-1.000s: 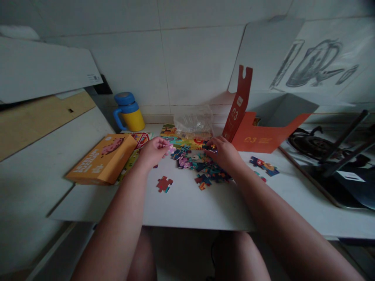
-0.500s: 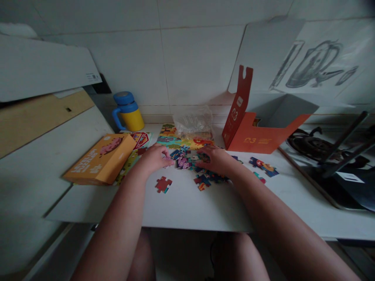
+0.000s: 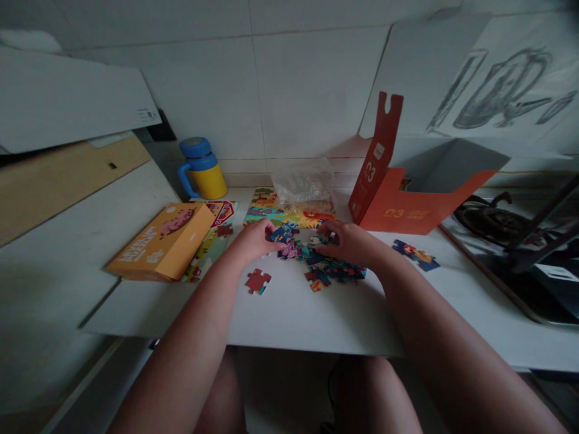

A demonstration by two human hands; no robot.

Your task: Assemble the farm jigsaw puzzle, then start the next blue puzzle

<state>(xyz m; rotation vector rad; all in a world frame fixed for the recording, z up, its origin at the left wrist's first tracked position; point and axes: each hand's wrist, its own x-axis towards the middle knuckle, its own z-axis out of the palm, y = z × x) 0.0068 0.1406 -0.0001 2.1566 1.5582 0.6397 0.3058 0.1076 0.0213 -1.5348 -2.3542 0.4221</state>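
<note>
A heap of colourful jigsaw pieces [image 3: 325, 265] lies on the white table [image 3: 316, 313]. My left hand [image 3: 256, 240] rests at the heap's left edge, fingers curled onto a blue piece [image 3: 281, 232]. My right hand [image 3: 348, 241] lies over the heap's middle, fingers bent down among the pieces. What either hand pinches is too small to make out. One red piece [image 3: 257, 281] sits alone in front of my left hand. Two joined pieces [image 3: 416, 255] lie apart to the right.
An orange box [image 3: 163, 242] lies at the left on printed sheets [image 3: 217, 217]. A blue and yellow mug [image 3: 201, 169], a clear plastic bag [image 3: 303, 184] and an opened red carton [image 3: 398, 193] stand at the back. A gas stove [image 3: 506, 235] is on the right.
Both hands have dropped from a raised position onto the heap and drawn closer together. The camera has shifted slightly, moving the scene a little to the right.
</note>
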